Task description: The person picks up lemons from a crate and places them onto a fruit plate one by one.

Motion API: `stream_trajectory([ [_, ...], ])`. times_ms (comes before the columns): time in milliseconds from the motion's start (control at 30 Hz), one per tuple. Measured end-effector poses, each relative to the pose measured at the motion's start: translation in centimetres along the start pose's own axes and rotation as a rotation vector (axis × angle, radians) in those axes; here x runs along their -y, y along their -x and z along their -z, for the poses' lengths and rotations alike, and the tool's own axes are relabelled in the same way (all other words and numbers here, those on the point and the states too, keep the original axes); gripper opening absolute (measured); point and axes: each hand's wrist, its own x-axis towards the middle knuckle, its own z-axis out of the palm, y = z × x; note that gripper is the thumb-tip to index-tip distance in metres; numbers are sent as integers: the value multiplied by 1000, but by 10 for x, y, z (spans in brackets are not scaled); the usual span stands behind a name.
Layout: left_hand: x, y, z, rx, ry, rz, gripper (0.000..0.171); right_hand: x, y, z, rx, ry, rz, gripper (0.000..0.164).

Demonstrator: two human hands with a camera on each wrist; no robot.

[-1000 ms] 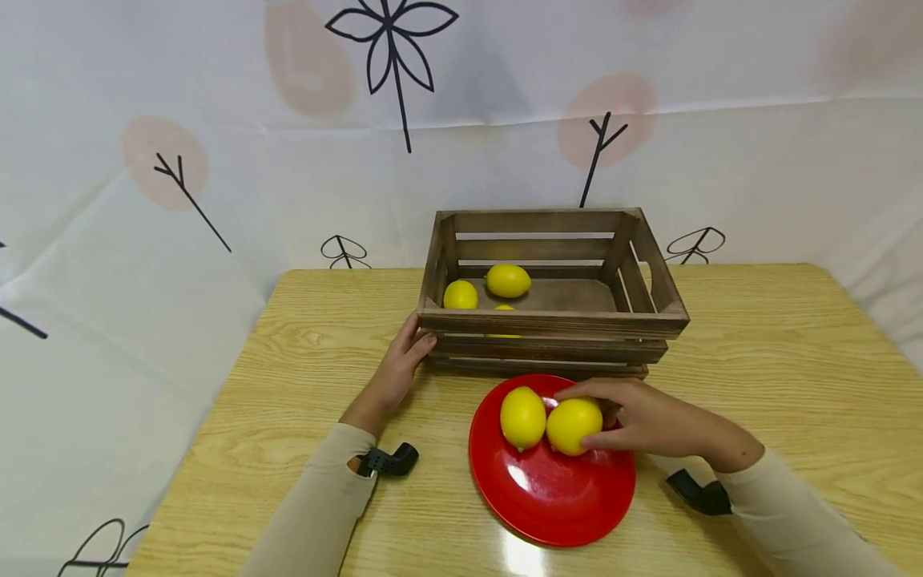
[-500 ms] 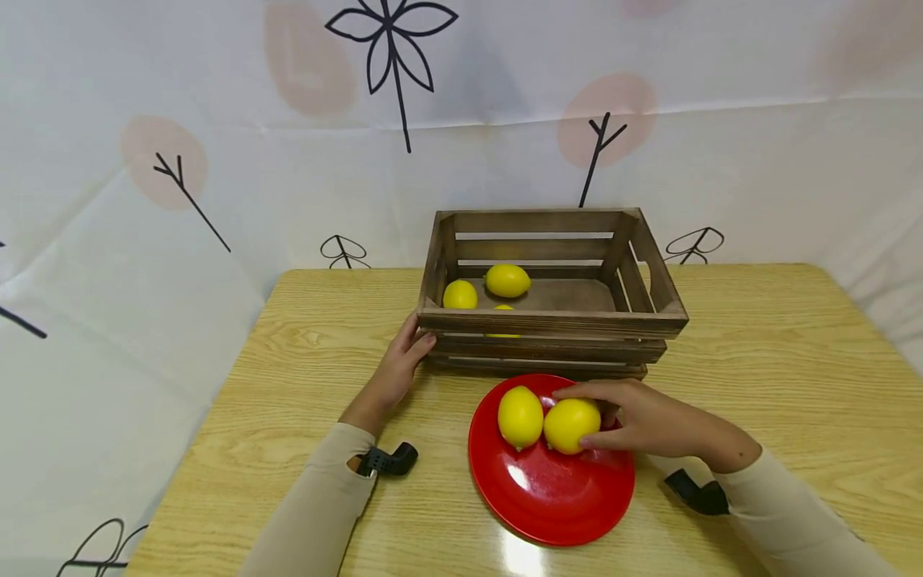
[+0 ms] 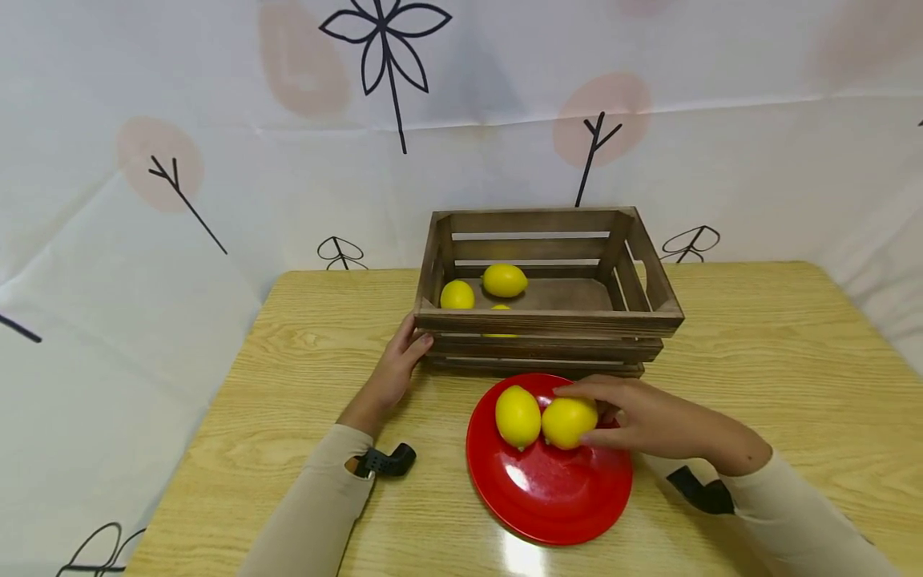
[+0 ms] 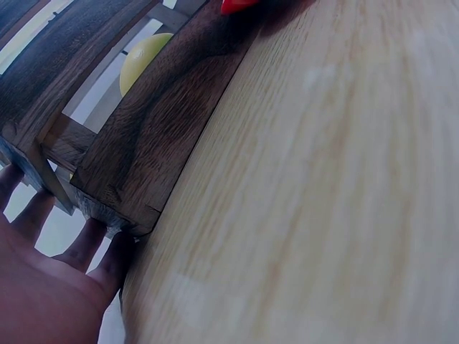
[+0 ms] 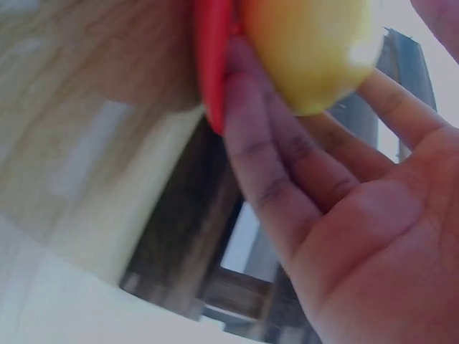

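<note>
My left hand (image 3: 397,365) rests against the left front corner of a slatted wooden crate (image 3: 548,324). Its fingers (image 4: 86,244) lie fairly straight along the crate's end. At the red plate (image 3: 551,501), my right hand (image 3: 649,413) reaches round the right-hand lemon (image 3: 568,422), which sits on the plate. In the right wrist view the fingers (image 5: 265,158) stretch beside and behind that lemon, and the thumb (image 5: 441,18) appears apart from it. Touching it on the left is a second lemon (image 3: 517,417). Inside the crate lie three more lemons (image 3: 505,280), one mostly hidden by the front slats.
The crate stands on a wooden table (image 3: 332,320), right behind the plate. A white patterned cloth (image 3: 461,168) hangs behind the table. Black wrist cameras (image 3: 389,461) are strapped at both wrists.
The head view has shifted slightly. My right thumb sits a little farther from the lemon's middle than before. Plate, crate and left hand keep their places.
</note>
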Motion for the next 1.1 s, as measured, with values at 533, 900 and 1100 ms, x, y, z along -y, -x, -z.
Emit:
stream_trajectory([
  [533, 1, 0, 0, 14, 31, 22, 56, 46, 12, 31, -231, 501, 82, 42],
  [900, 16, -4, 3, -3, 72, -7, 56, 82, -8, 63, -223, 675, 290, 38],
  [1100, 21, -7, 2, -14, 108, -27, 54, 100, -21, 81, -188, 724, 317, 34],
])
